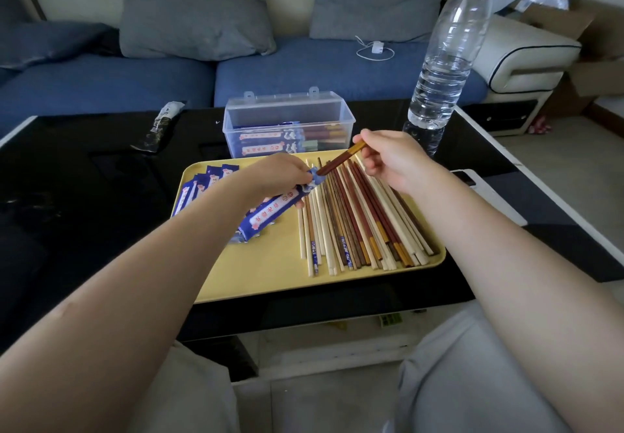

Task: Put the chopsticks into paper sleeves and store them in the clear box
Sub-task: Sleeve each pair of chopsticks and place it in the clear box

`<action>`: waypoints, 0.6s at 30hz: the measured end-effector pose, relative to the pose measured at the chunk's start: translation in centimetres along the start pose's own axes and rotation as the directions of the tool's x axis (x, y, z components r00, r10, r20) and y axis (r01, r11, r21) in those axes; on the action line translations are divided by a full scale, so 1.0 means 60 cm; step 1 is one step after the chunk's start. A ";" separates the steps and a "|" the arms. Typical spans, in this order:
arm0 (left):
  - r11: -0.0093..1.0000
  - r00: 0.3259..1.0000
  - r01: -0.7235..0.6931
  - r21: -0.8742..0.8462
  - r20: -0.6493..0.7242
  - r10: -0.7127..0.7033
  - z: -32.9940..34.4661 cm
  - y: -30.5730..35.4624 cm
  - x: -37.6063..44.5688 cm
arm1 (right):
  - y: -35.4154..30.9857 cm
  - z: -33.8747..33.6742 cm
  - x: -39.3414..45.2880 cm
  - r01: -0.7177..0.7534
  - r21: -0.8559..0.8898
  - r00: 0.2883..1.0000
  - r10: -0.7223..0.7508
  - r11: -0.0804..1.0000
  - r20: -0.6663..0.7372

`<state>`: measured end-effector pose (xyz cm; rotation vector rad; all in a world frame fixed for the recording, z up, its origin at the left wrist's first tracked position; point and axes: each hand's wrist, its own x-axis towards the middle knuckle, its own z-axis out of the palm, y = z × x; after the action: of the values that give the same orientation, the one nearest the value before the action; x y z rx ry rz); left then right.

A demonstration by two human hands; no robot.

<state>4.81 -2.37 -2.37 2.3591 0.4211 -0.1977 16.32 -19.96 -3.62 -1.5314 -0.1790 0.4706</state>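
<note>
mid-task: the clear box [341, 112], far of the yellow tray [263, 270] on the black tabletop [67, 176], already holds several sleeved pairs; many loose chopsticks [358, 223] remain on the tray's right, spare sleeves [199, 183] on its left. left hand [273, 172] fingers grip a blue-and-white paper sleeve [270, 213] near its mouth; right hand [388, 156] fingers pinch a reddish-brown pair [341, 161] with yellowish tops, tips entering the sleeve
</note>
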 end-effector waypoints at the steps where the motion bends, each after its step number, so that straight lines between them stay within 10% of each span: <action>1: 1.000 1.000 -0.019 0.013 -0.017 0.019 -0.001 -0.001 0.001 | 0.003 -0.002 0.000 -0.007 0.001 1.000 0.007 1.000 0.011; 12: 0.935 0.920 -0.058 0.349 -0.345 0.186 -0.010 -0.022 0.017 | 0.004 0.013 0.000 -0.139 0.168 0.990 0.131 0.976 0.058; 18: 0.866 0.542 -0.086 0.493 -0.706 0.456 -0.019 -0.046 0.036 | -0.027 0.009 0.032 -0.034 0.358 0.971 0.115 0.933 -0.208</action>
<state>5.85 0.81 -3.86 2.7745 0.4277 1.1252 18.12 -18.66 -2.37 -1.2285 0.1373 0.3616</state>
